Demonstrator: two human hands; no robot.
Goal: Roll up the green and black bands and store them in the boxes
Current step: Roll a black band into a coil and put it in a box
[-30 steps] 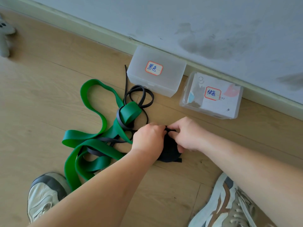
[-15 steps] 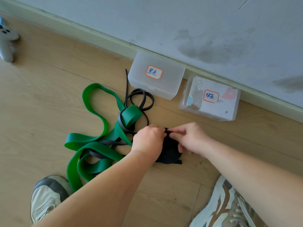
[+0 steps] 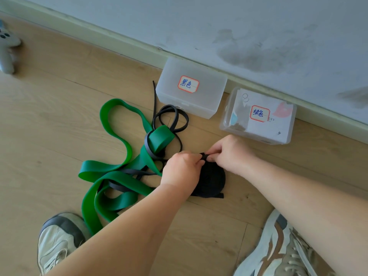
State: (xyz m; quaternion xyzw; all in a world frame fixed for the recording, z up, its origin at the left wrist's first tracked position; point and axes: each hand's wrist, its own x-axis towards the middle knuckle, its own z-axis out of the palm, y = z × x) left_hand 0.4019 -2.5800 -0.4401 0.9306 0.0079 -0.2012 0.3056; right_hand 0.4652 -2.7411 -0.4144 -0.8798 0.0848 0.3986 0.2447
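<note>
A black band roll [image 3: 212, 179] stands on the wooden floor between my hands. My left hand [image 3: 182, 169] grips its left side and my right hand [image 3: 232, 154] pinches the band at the roll's top. The loose black band [image 3: 171, 118] trails left in loops and tangles with a wide green band [image 3: 111, 176] sprawled on the floor. Two closed clear boxes sit by the wall: the left box [image 3: 192, 88] with a red-framed label and the right box [image 3: 258, 116] with its own label.
A wall with a pale skirting board [image 3: 119, 39] runs behind the boxes. My left shoe [image 3: 57, 242] and right shoe [image 3: 278, 250] rest on the floor near the bottom. A grey toy [image 3: 7, 50] lies at the far left edge.
Both hands stay on the black roll with small finger shifts at its top. The camera view has drifted slightly, so everything sits a little lower in frame.
</note>
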